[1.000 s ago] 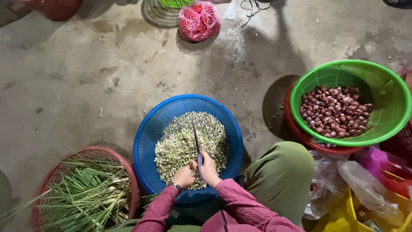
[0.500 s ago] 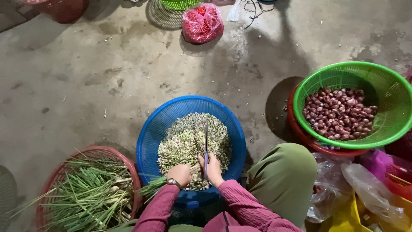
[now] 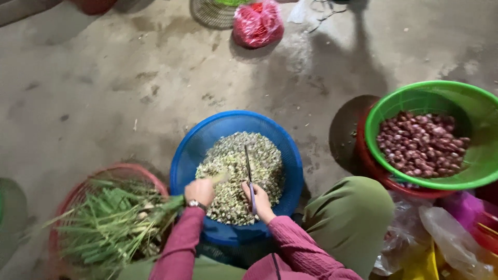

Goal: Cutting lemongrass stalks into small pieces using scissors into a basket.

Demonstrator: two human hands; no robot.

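Knife (image 3: pixel 248 171): thin blade, purple handle, upright over blue basket (image 3: pixel 187 155). Green stalk (image 3: pixel 171 203): pale tip above chopped pile (image 3: pixel 238 171) inside basket.

A green basket (image 3: pixel 469 176) of small reddish shallots (image 3: pixel 420 142) sits nested in a red bowl (image 3: pixel 376 171) at the right. A tied red plastic bag (image 3: pixel 258 25) lies on the concrete floor (image 3: pixel 104 88) (stained in places), beside a wire basket (image 3: pixel 207 13). Crumpled plastic bags (image 3: pixel 441 233) lie lower right.

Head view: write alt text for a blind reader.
Over a blue basket of chopped pieces, the right hand holds a knife and the left hand holds green stalks. A green basket of shallots sits right.
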